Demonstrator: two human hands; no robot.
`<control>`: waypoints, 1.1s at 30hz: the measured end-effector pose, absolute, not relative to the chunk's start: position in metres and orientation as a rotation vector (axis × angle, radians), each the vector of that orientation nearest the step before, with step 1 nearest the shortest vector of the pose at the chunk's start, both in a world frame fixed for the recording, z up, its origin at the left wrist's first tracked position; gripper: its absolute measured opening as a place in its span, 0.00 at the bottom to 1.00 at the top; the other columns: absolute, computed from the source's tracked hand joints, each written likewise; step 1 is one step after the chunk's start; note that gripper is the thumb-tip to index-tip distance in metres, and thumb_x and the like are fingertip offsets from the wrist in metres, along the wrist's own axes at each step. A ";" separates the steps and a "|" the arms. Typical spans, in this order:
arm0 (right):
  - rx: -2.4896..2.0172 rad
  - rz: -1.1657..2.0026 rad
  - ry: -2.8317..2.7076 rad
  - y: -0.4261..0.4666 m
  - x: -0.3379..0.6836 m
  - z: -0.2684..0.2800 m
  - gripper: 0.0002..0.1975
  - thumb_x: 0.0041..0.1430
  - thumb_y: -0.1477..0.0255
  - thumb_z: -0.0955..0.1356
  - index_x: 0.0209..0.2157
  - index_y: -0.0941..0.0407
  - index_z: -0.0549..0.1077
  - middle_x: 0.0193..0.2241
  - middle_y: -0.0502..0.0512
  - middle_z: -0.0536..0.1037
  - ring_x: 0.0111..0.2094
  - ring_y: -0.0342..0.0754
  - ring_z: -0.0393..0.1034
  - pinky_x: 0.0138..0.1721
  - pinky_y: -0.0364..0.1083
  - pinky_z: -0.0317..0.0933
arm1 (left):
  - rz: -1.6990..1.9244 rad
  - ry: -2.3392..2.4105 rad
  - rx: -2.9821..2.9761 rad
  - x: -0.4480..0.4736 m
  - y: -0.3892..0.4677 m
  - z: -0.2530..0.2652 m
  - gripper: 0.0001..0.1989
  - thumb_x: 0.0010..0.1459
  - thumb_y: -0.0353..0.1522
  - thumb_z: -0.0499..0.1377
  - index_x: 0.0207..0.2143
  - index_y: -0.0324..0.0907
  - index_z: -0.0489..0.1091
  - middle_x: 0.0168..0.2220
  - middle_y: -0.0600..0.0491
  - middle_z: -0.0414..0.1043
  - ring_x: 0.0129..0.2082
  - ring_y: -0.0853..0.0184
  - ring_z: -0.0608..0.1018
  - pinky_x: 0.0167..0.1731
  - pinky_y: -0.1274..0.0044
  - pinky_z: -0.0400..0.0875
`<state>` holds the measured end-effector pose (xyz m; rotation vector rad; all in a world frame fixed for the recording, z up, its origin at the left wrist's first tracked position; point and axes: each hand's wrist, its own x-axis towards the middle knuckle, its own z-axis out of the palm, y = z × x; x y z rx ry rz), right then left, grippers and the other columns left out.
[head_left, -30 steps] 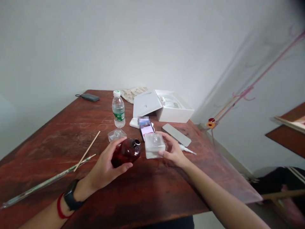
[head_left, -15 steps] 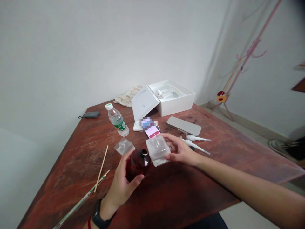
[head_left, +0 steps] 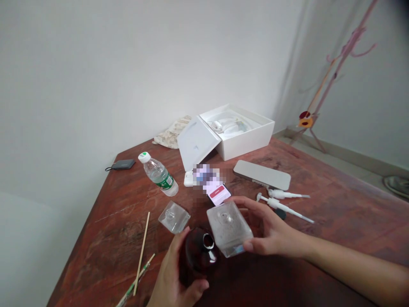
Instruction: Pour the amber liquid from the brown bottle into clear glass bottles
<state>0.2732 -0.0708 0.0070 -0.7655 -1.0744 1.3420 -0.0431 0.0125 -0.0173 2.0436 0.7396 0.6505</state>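
Dark amber glass-like bottle (head_left: 198,258): located at the near centre of the table (head_left: 105,238), grasped by the left hand (head_left: 172,275), thumb along the near side, open mouth exposed. Clear square container (head_left: 228,228): grasped at its right side by the right hand (head_left: 271,232), positioned just right of the bottle. Second clear container (head_left: 174,217): lies left and far of the bottle. Phone (head_left: 219,195): lies beyond the clear square container. Two white pump heads (head_left: 289,209): lie beyond the right hand.
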 end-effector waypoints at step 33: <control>-0.916 1.249 -1.128 -0.048 0.283 -0.024 0.38 0.53 0.65 0.84 0.63 0.53 0.73 0.52 0.62 0.85 0.51 0.58 0.85 0.50 0.52 0.79 | 0.754 0.789 2.017 -0.037 0.026 -0.019 0.44 0.69 0.59 0.59 0.75 0.44 0.56 0.72 0.37 0.66 0.72 0.41 0.69 0.72 0.54 0.63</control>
